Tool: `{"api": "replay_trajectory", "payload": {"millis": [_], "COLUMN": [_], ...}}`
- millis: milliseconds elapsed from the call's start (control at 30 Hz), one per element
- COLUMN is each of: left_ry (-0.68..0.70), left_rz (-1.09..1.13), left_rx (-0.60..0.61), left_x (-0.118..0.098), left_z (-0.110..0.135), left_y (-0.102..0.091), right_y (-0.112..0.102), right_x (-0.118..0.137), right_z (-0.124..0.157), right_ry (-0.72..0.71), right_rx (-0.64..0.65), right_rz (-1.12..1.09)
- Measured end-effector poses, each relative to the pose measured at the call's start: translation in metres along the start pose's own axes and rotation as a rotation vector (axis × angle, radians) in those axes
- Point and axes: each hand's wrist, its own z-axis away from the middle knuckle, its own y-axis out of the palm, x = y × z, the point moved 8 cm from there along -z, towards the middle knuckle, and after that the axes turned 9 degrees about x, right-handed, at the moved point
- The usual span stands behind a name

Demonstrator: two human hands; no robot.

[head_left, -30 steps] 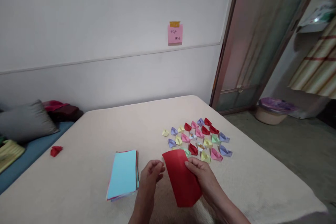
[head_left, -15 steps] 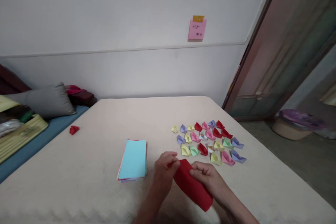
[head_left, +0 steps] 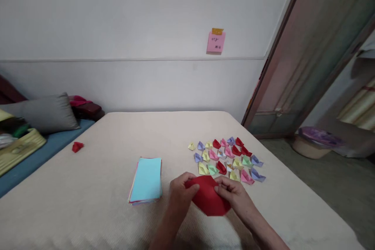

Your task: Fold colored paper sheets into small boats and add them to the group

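A piece of red paper [head_left: 209, 199] is held between my two hands above the near part of the table, its corners looking folded in. My left hand [head_left: 182, 193] pinches its left edge between thumb and fingers. On the opposite side, my right hand [head_left: 233, 195] grips the upper right edge, thumb on top. Just beyond the hands lie several small folded paper boats [head_left: 222, 168] in rows, in red, pink, yellow, green and purple. Left of my left hand rests a stack of coloured paper [head_left: 146, 179] with a light blue sheet on top.
A crumpled-looking red paper piece [head_left: 77, 147] lies at the left edge of the cloth-covered table [head_left: 111, 187]. Beyond that edge are a grey cushion [head_left: 43, 113] and a woven basket [head_left: 23, 146]. A pink note [head_left: 216, 42] is taped to the wall. A tub [head_left: 313, 144] stands on the floor at right.
The red paper has turned from a slanted strip to a wider, nearly level shape. My left hand now grips its left edge more fully. The view has shifted slightly.
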Motion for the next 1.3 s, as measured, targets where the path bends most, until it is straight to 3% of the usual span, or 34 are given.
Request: {"api": "replay_trajectory", "payload": {"millis": [267,567,900,1100,1300], "left_ry": [0.117,0.206,0.225,0.153,0.003], "left_rz": [-0.027,-0.021,0.008,0.018,0.277], "left_rx": [-0.081,-0.043,-0.048,-0.083,-0.105], "left_x": [-0.005,-0.009,-0.013,-0.008,0.011], "left_z": [0.002,0.003,0.005,0.005,0.002], "left_y": [-0.006,-0.001,-0.002,-0.007,-0.008], "right_y": [-0.027,-0.037,-0.034,-0.028,-0.026], "right_x": [0.021,0.037,0.042,0.038,0.017], "right_z": [0.01,0.022,0.029,0.023,0.013], "right_ry": [-0.136,-0.361,-0.445,-0.397,-0.155], "right_rx": [-0.224,-0.37,-0.39,-0.325,-0.328], "right_rz": [0.192,0.213,0.285,0.267,0.178]}}
